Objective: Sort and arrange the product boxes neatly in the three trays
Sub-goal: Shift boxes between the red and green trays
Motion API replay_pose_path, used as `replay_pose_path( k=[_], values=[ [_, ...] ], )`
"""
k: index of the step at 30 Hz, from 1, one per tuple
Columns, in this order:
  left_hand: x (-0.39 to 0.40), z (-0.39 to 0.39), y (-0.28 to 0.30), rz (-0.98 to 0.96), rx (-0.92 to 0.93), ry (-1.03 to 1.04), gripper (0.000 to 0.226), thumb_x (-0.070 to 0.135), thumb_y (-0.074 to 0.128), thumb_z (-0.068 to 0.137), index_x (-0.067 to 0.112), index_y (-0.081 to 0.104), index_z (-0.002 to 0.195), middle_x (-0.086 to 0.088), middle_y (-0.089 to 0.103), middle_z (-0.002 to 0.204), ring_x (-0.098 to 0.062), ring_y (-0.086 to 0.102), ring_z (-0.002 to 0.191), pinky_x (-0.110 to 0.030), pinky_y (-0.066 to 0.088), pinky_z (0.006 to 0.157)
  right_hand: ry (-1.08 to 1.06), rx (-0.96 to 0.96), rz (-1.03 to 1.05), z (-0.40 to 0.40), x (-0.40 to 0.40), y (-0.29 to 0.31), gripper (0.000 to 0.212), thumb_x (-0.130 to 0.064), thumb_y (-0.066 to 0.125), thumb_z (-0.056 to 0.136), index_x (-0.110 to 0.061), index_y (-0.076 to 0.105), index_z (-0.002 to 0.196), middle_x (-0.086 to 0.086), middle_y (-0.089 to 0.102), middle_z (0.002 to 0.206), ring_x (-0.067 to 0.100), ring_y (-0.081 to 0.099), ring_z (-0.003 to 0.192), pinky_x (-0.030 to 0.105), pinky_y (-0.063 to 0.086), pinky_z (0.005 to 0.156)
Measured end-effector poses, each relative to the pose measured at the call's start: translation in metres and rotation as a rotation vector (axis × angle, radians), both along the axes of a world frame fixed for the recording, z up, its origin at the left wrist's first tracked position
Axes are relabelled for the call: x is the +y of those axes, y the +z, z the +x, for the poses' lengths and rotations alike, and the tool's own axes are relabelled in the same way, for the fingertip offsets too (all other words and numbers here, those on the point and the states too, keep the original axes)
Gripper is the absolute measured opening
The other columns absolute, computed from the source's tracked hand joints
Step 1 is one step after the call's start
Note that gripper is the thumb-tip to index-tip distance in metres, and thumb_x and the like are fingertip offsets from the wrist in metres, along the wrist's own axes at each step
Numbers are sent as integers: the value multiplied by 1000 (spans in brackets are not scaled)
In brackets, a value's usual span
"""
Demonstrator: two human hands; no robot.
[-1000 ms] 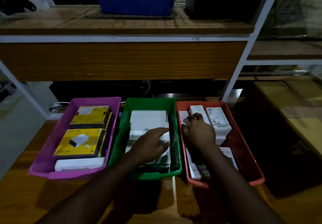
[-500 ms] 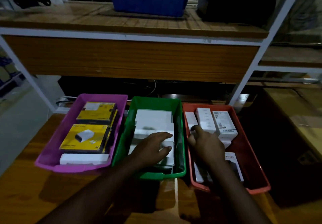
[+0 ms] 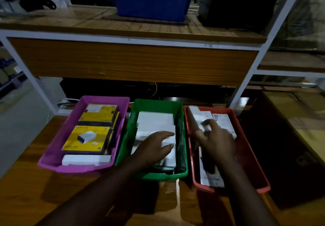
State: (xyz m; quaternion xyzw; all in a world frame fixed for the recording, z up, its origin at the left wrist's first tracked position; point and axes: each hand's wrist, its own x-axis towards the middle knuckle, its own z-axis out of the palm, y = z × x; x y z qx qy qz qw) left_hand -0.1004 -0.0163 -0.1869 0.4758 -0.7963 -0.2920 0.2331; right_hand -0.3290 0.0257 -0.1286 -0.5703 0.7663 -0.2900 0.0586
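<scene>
Boxes are sitting sorted across three trays; I'm taking the green tray (image 3: 159,175) as landmark. I'm resting my left hand (image 3: 154,148) inside it, fingers spread and relaxed on the white boxes (image 3: 155,125), gripping nothing. Right of it, in the red tray (image 3: 253,164), my right hand (image 3: 217,142) is pinching a white box (image 3: 197,117) that's tilting up, its long axis running away from me toward the tray's far end. That box is lying just beyond my fingertips (image 3: 207,122), so the right hand is nearer. I'm judging it needs laying flat beside the labelled box (image 3: 222,122). Left of the landmark, the purple tray (image 3: 52,157) is holding yellow boxes (image 3: 88,140).
</scene>
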Motion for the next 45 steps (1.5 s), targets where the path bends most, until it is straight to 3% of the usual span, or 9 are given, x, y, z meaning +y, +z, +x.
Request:
replay_pose_path(
  k=[7,10,13,16,21,25,31,38,45],
  values=[
    [-10,1,18,-42,282,98,81,35,77,87,36,31,154,4,41,156,-12,47,136,-34,45,108,6,-396,-293,-1,11,59,18,-32,61,86,-32,63,103,-5,68,73,20,68,71,41,58,65],
    [-18,6,33,-181,182,95,110,36,84,79,50,6,156,11,4,169,-19,22,152,-38,35,111,68,-725,-259,9,4,44,18,-36,50,82,-28,64,89,10,67,80,39,68,75,62,58,61],
    [-27,20,44,-326,23,60,113,37,86,77,48,7,158,11,-7,169,-25,16,154,-47,32,114,74,-876,-131,21,-1,25,26,-32,45,89,-15,64,91,22,64,93,43,66,85,57,57,62],
    [-34,38,43,-338,30,-6,96,34,82,81,42,24,157,6,2,170,-27,18,154,-57,35,114,24,-1001,5,28,-7,14,26,-20,43,97,-15,68,95,21,68,89,35,69,84,44,57,62],
    [-42,61,38,-405,71,-147,65,24,77,89,23,50,149,0,37,161,-13,33,149,-35,37,116,180,-1001,99,42,-7,19,33,-26,36,106,-15,66,109,10,73,98,23,68,82,24,52,52],
    [-43,72,44,-284,177,-34,49,34,81,84,28,64,129,9,66,129,-9,63,118,-38,57,90,406,-927,48,44,-17,12,42,-57,50,100,-40,56,138,-3,65,136,16,65,121,31,55,91],
    [-58,83,50,-3,478,113,61,37,89,70,32,56,121,0,66,118,-18,68,106,-36,58,86,468,-937,-86,54,-29,10,53,-34,77,90,-31,51,137,-2,66,128,16,69,114,36,62,86],
    [-79,86,49,143,632,188,84,16,89,74,20,43,144,-3,61,133,-19,69,108,-32,58,89,397,-1137,-6,67,-61,-2,60,-25,67,100,-31,35,149,24,72,109,44,75,95,50,64,78],
    [-84,68,48,307,740,375,53,6,82,80,10,47,121,-8,73,104,-20,71,90,-30,60,65,241,-1463,22,78,-96,-7,60,-19,71,97,-24,34,144,14,69,128,30,72,111,47,59,96]
  ],
)
